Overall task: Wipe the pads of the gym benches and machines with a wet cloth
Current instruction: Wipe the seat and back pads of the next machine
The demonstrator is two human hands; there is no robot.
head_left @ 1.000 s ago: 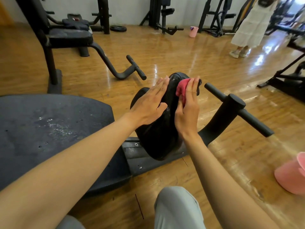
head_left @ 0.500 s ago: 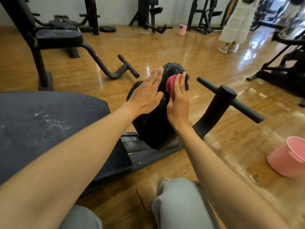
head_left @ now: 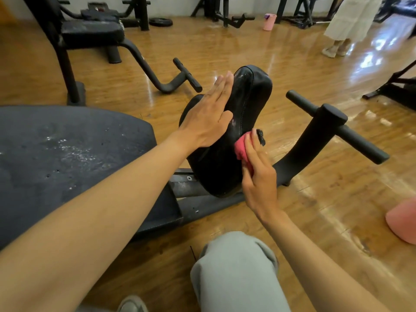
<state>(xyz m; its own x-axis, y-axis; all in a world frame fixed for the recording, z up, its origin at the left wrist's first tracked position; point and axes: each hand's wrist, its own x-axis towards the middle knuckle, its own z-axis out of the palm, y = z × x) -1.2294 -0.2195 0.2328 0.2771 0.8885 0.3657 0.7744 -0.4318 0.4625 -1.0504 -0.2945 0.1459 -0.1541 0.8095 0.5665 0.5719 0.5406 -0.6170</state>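
Since the earlier frame your right hand has slid the pink-red wet cloth from the top of the glossy black upholstered roller pad down to its lower right side, just right of frame centre. Your grey-trousered knee fills the lower centre. Above it, the right hand's fingers lie together and slightly bent, pressing the cloth flat against the pad; whether the thumb hooks the cloth cannot be told. Your left hand rests flat on the pad's left face, fingers straight and together, thumb spread. At left lies the wide dark grey bench pad, scuffed with pale marks. Right of the roller pad stands a black T-shaped handle post. A pink plastic bucket is cut off at the right edge. On the glossy wooden floor beyond, another black bench occupies the upper left, a second pink bucket stands top centre, and a person in a white skirt stands upper right.
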